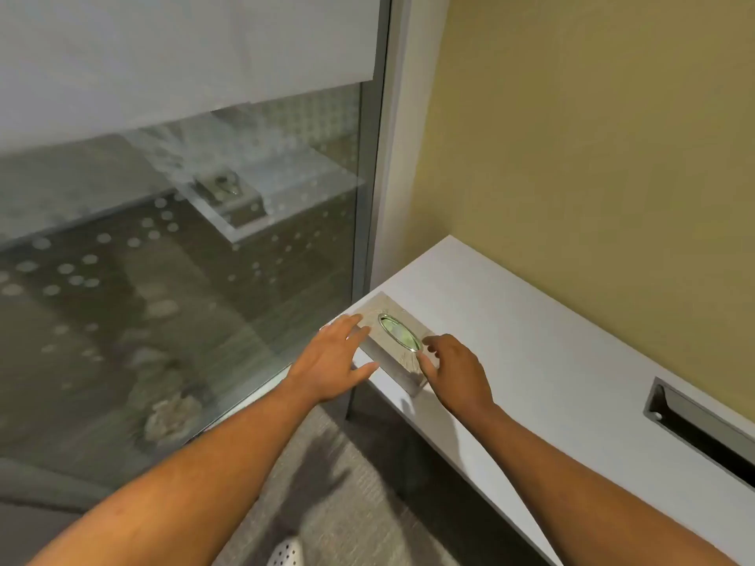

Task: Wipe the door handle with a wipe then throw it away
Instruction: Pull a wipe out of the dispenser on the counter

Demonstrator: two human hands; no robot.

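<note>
Both forearms reach to the wipe box (pixel 398 341) on the white desk (pixel 531 328). Left hand (pixel 333 361) spread, steadying the box's left edge; right hand (pixel 457 371) empty, fingers loosely curled beside its oval slot (pixel 399 329). I should pinch one sheet, pull straight up. Door handle not visible.

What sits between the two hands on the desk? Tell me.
In the head view, a wipe box with an oval opening lies between the left hand and right hand.
</note>
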